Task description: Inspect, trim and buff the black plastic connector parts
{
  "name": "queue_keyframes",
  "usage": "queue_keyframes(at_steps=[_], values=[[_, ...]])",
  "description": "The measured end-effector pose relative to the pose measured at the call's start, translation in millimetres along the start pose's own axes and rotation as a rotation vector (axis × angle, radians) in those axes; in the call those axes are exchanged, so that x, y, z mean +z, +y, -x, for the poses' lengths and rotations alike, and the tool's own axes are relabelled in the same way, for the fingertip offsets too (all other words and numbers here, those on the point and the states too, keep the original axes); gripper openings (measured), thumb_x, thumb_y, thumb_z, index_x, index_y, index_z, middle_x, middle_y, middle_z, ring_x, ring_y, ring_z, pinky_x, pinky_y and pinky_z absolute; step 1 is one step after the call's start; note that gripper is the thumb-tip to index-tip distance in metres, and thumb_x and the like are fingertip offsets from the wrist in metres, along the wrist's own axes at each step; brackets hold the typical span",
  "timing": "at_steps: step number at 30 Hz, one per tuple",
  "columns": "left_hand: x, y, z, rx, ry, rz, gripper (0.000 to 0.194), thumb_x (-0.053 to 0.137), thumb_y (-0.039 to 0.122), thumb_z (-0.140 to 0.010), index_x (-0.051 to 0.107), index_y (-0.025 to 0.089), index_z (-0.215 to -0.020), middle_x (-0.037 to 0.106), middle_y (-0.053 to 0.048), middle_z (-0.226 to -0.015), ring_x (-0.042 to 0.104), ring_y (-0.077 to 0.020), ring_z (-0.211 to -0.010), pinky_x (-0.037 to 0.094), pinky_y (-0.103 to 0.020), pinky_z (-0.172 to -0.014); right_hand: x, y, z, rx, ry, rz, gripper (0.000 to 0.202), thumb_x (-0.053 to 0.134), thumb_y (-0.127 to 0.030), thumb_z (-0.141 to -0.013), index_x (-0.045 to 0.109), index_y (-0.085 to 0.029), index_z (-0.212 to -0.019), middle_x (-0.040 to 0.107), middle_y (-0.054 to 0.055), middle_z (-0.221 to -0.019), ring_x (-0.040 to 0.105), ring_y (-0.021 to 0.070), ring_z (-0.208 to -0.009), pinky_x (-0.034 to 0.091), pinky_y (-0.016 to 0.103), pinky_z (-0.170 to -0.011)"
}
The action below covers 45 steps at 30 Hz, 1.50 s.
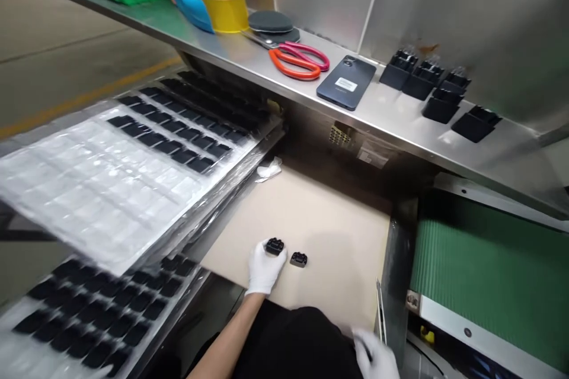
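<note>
My left hand (265, 269), in a white glove, has its thumb and fingers around a small black plastic part (274, 245) on the tan board (342, 249). A second small black plastic part (299, 259) lies on the board just to the right of that hand. My right hand (377, 356), also in a white glove, is low at the board's right edge and smeared by motion. Metal tweezers (380, 311) point upward along that edge, their lower end meeting the right hand; whether the fingers grip them I cannot tell.
Left, stacked clear trays (89, 166) hold several black parts. On the metal shelf (284, 86) are a tape dispenser (226, 12), dark round pads (270, 22), scissors (296, 64), a phone (347, 82) and several black parts (438, 100). A green conveyor belt (493, 278) runs at right.
</note>
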State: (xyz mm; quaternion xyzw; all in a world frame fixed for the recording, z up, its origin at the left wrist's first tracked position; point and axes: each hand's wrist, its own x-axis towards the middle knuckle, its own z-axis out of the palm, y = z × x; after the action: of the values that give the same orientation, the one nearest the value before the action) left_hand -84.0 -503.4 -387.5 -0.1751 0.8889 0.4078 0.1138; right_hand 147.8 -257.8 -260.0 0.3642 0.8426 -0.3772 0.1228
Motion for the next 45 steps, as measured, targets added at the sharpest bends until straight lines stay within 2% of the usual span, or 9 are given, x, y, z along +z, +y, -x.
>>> queue_keyframes(at_steps=[5,8,12,16,20,26,35,39,45], values=[[-20.8,19,5,-0.078,-0.053,-0.005,0.030,0.075,0.039,-0.062,0.059,0.034,-0.087,0.077,-0.003,-0.085,0.078,-0.0400,-0.092,0.061,-0.053,-0.084,63,-90,-91,-0.459,-0.214,0.136,0.058,0.053,-0.043,-0.099,0.060,-0.021,-0.153,0.060,0.013,-0.156,0.059,0.0365,-0.142,0.050,0.055,-0.120],[-31.2,24,6,-0.114,-0.080,-0.068,0.028,0.080,0.043,-0.067,0.061,0.032,-0.084,0.076,-0.005,-0.082,0.076,-0.0391,-0.090,0.058,-0.050,-0.081,92,-131,-132,-0.686,-0.337,0.398,0.061,0.055,-0.032,-0.099,0.051,-0.018,-0.159,0.061,0.018,-0.154,0.062,0.0376,-0.132,0.049,0.054,-0.115],[-40.0,26,4,-0.203,-0.078,-0.130,0.031,0.081,0.045,-0.071,0.066,0.029,-0.093,0.075,-0.006,-0.087,0.072,-0.0335,-0.087,0.055,-0.046,-0.081,128,-133,-155,-0.741,-0.471,0.570,0.046,0.053,-0.030,-0.102,0.062,-0.018,-0.146,0.074,0.018,-0.127,0.066,0.0346,-0.115,0.050,0.048,-0.105],[-52.4,38,13,-0.149,-0.042,-0.189,0.030,0.080,0.042,-0.075,0.069,0.029,-0.099,0.077,-0.004,-0.095,0.071,-0.0299,-0.091,0.055,-0.043,-0.084,141,-112,-158,-0.650,-0.463,0.340,0.042,0.057,-0.033,-0.099,0.069,-0.017,-0.136,0.073,0.018,-0.126,0.063,0.0335,-0.119,0.048,0.049,-0.108],[-67.0,62,35,-0.028,0.001,-0.191,0.023,0.081,0.041,-0.075,0.068,0.029,-0.090,0.078,-0.003,-0.097,0.074,-0.0295,-0.095,0.059,-0.042,-0.087,130,-107,-155,-0.262,-0.459,-0.253,0.054,0.072,-0.048,-0.085,0.070,-0.018,-0.129,0.073,0.014,-0.132,0.065,0.0294,-0.123,0.051,0.046,-0.110],[-83.9,100,73,0.244,0.085,-0.148,0.039,0.082,0.042,-0.074,0.074,0.026,-0.109,0.080,-0.004,-0.107,0.077,-0.0287,-0.100,0.061,-0.043,-0.095,70,-123,-130,0.092,-0.590,-0.811,0.057,0.089,-0.048,-0.070,0.074,-0.023,-0.119,0.074,0.005,-0.114,0.068,0.0204,-0.098,0.058,0.032,-0.086],[-105.2,162,103,0.462,0.053,-0.118,0.039,0.081,0.038,-0.078,0.075,0.020,-0.112,0.081,-0.006,-0.108,0.078,-0.0256,-0.095,0.064,-0.038,-0.091,18,-134,-100,0.093,-0.706,-1.161,0.044,0.089,-0.041,-0.079,0.075,-0.025,-0.117,0.069,0.001,-0.095,0.063,0.0151,-0.082,0.053,0.028,-0.077],[-105.9,172,106,0.502,0.040,-0.082,0.042,0.084,0.033,-0.077,0.073,0.016,-0.115,0.081,-0.008,-0.110,0.078,-0.0252,-0.098,0.063,-0.037,-0.093,7,-135,-95,0.036,-0.702,-1.244,0.033,0.074,-0.038,-0.092,0.074,-0.023,-0.121,0.069,0.004,-0.095,0.059,0.0165,-0.076,0.050,0.033,-0.074],[-98.2,175,110,0.577,0.081,-0.126,0.044,0.083,0.025,-0.075,0.073,0.017,-0.117,0.080,-0.008,-0.110,0.077,-0.0266,-0.101,0.061,-0.037,-0.095,2,-139,-91,0.167,-0.740,-1.420,0.032,0.071,-0.043,-0.088,0.074,-0.022,-0.112,0.060,0.002,-0.084,0.045,0.0137,-0.063,0.041,0.034,-0.063]])
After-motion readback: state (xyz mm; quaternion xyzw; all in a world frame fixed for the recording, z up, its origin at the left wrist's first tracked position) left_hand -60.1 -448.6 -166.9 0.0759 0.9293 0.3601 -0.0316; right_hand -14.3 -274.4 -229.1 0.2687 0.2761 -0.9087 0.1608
